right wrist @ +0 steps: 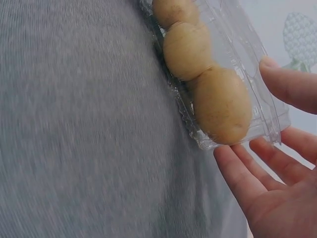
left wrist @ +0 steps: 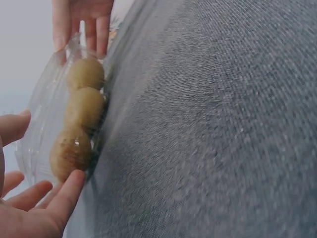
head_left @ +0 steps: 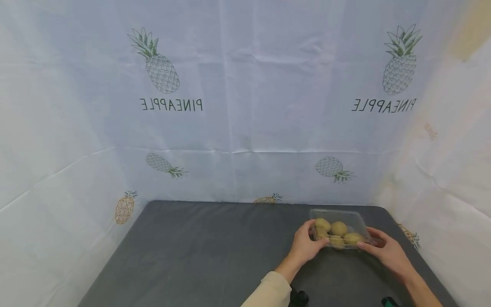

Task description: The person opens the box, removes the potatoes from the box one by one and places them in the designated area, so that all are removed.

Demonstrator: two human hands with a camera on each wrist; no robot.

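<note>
A clear plastic box (head_left: 356, 219) with several potatoes (head_left: 339, 229) in it is at the far right of the table in the head view. My left hand (head_left: 307, 244) holds its left end, and my right hand (head_left: 388, 252) holds the right end, with both thumbs toward the near side. Three potatoes (left wrist: 85, 111) line up behind the clear wall in the left wrist view. In the right wrist view, fingers (right wrist: 237, 178) touch the box's lower end and the thumb lies by its upper edge. Whether the box touches the table cannot be told.
Dark grey cloth covers the table (head_left: 192, 251). A white sheet (head_left: 245, 85) printed with pineapples stands behind it and along both sides, close to the right hand. Dark objects (head_left: 299, 297) show at the bottom edge, near the left sleeve (head_left: 270, 290).
</note>
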